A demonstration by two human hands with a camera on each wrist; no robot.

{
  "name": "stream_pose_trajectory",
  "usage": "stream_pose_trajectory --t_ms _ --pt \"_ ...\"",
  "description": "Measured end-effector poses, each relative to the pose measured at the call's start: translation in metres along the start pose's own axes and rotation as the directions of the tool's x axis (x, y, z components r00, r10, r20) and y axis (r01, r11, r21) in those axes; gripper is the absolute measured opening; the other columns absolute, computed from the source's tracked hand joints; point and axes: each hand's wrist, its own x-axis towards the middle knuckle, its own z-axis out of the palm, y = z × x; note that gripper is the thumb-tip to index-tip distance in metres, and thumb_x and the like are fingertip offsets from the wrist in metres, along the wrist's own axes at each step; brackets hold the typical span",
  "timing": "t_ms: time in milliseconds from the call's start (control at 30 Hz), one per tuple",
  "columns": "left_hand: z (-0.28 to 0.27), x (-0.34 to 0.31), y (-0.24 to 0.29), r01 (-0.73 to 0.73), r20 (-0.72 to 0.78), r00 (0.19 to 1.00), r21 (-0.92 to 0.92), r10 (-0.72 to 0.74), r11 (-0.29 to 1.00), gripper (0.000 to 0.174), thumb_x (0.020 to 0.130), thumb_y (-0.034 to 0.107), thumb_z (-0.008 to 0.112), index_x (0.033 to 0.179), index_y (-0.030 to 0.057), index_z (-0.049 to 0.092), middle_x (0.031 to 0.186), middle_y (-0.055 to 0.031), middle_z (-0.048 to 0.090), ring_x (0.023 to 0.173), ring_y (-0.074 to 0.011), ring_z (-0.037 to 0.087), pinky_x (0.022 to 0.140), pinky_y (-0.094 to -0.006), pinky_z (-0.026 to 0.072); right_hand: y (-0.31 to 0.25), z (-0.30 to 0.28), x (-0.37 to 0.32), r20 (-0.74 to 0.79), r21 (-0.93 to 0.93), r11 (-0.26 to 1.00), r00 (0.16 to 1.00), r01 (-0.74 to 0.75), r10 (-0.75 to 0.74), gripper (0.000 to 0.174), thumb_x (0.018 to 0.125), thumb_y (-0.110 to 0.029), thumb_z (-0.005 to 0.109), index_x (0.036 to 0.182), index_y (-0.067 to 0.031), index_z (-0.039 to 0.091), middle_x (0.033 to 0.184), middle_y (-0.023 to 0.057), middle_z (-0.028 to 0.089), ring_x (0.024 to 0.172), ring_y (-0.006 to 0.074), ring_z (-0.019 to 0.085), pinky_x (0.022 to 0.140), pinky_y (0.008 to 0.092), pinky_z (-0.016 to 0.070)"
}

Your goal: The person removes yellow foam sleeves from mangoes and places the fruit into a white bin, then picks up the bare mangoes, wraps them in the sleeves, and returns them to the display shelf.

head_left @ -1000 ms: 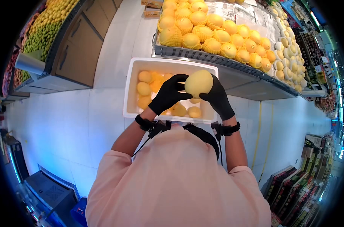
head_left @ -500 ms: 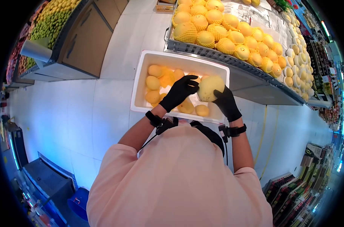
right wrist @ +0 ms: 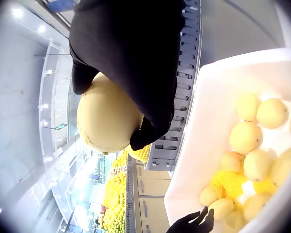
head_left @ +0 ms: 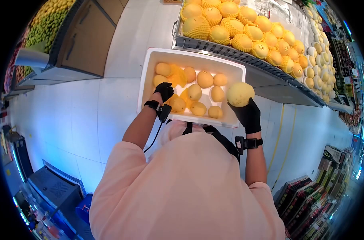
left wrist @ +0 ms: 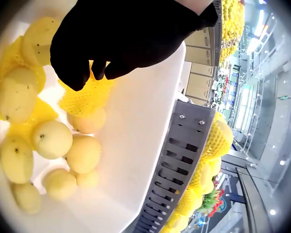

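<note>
My black-gloved right hand (head_left: 247, 117) grips a large, smooth, pale yellow melon (head_left: 240, 94) above the right edge of the white foam box (head_left: 241, 74). In the right wrist view the thumb and fingers wrap round the melon (right wrist: 109, 116), its speckled end turned away from the palm. My left hand (head_left: 164, 92), also gloved, reaches into the left part of the box; the fingers (right wrist: 202, 217) look loosely spread in the right wrist view. Below these fingers lies a yellow foam net (left wrist: 89, 94). Several smaller yellow fruits (head_left: 205, 79) lie in the box around more netting (head_left: 176, 76).
Behind the box stands a display stand with a grey slotted rim (head_left: 214, 54), filled with yellow fruits in foam nets (head_left: 242, 42). Paler fruits (head_left: 318, 68) line its right side. A brown cabinet (head_left: 84, 44) topped with green and yellow fruit stands at left.
My left hand has left the melon and moved left, down toward the netting in the box. My right hand, keeping the melon, has shifted right to the box's edge.
</note>
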Motion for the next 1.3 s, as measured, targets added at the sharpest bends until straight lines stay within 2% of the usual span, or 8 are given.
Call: stream_pose_trajectory --t_ms 167,300,700,733,833,1033,1200,1300 --pt "0.025 0.020 -0.012 -0.103 -0.130 0.977 0.396 0.167 0.912 0.026 0.087 0.026 0.063 0.108 0.0098 0.064 0.098 -0.0054 0.061 0.084 -0.0201 0.057 0.075 -0.0313 0.0506 0.013 -0.007 -0.004 -0.045 0.062 0.998 0.999 -0.004 0.007 0.062 0.087 -0.027 0.062 0.134 0.0033 0.035 0.135 0.0224 0.043 0.125 0.0369 0.042 0.106 0.0501 0.0339" --pt "0.042 0.049 -0.018 -0.143 -0.101 0.971 0.488 0.218 0.861 0.038 0.089 0.034 0.059 0.125 0.0209 0.059 0.126 -0.0021 0.052 0.110 -0.0227 0.047 0.091 -0.0374 0.0461 -0.019 0.015 -0.016 -0.227 -0.779 0.627 0.923 0.019 -0.310 0.034 0.073 -0.023 0.080 0.102 -0.0091 0.068 0.099 0.0069 0.071 0.090 0.0215 0.068 0.077 0.0314 0.0535" --pt "0.037 0.108 -0.031 -0.122 -0.159 0.939 0.674 0.304 0.728 0.029 0.088 0.031 0.057 0.113 0.0170 0.060 0.110 -0.0043 0.060 0.101 -0.0243 0.055 0.081 -0.0395 0.0486 0.007 -0.029 -0.042 -0.257 -0.504 0.863 0.957 -0.011 -0.138 0.047 0.087 -0.023 0.066 0.123 0.0034 0.050 0.120 0.0152 0.060 0.109 0.0248 0.060 0.094 0.0369 0.0492" --pt "0.027 0.118 -0.032 -0.182 -0.061 0.903 0.843 0.425 0.506 0.022 0.087 0.028 0.057 0.104 0.0152 0.063 0.102 -0.0060 0.062 0.094 -0.0251 0.058 0.077 -0.0392 0.0496 0.006 -0.032 -0.043 -0.182 -0.737 0.676 0.970 -0.026 -0.161 0.050 0.090 -0.024 0.062 0.127 0.0047 0.045 0.125 0.0169 0.057 0.113 0.0261 0.058 0.097 0.0386 0.0477" --pt "0.025 0.109 -0.030 0.088 0.369 0.710 0.798 0.599 -0.596 0.016 0.081 0.015 0.056 0.077 0.0088 0.070 0.078 -0.0120 0.067 0.074 -0.0295 0.065 0.068 -0.0387 0.0521 0.027 -0.045 -0.032 -0.163 0.556 0.831 0.984 0.035 0.068 0.055 0.094 -0.028 0.055 0.134 0.0043 0.035 0.134 0.0206 0.047 0.122 0.0317 0.050 0.104 0.0453 0.0422" --pt "0.078 0.028 -0.037 -0.102 0.205 0.524 0.979 0.827 -0.178 0.008 0.074 0.008 0.063 0.073 0.0093 0.070 0.077 -0.0092 0.069 0.074 -0.0271 0.066 0.069 -0.0369 0.0521 -0.006 -0.034 -0.006 -0.184 0.064 0.992 0.978 0.111 -0.098 0.039 0.078 -0.020 0.077 0.110 -0.0024 0.064 0.103 0.0106 0.069 0.094 0.0233 0.066 0.083 0.0332 0.0525" --pt "0.122 -0.016 -0.046 -0.320 0.401 0.432 0.906 0.808 -0.278 0.006 0.074 0.008 0.065 0.075 0.0086 0.071 0.077 -0.0116 0.068 0.073 -0.0278 0.066 0.071 -0.0353 0.0525 -0.028 -0.045 0.015 0.073 -0.493 0.835 0.968 0.244 -0.240 0.039 0.080 -0.015 0.074 0.114 -0.0012 0.060 0.111 0.0126 0.065 0.102 0.0249 0.063 0.085 0.0347 0.0526" --pt "0.167 -0.051 -0.050 -0.292 0.457 0.412 0.886 0.788 -0.360 0.015 0.070 0.012 0.074 0.083 0.0090 0.068 0.082 -0.0105 0.067 0.076 -0.0276 0.064 0.072 -0.0355 0.0515 -0.010 -0.055 0.032 0.211 0.335 0.942 0.974 0.006 -0.081 0.051 0.087 -0.018 0.066 0.129 0.0016 0.046 0.125 0.0163 0.055 0.114 0.0295 0.055 0.096 0.0409 0.0481"
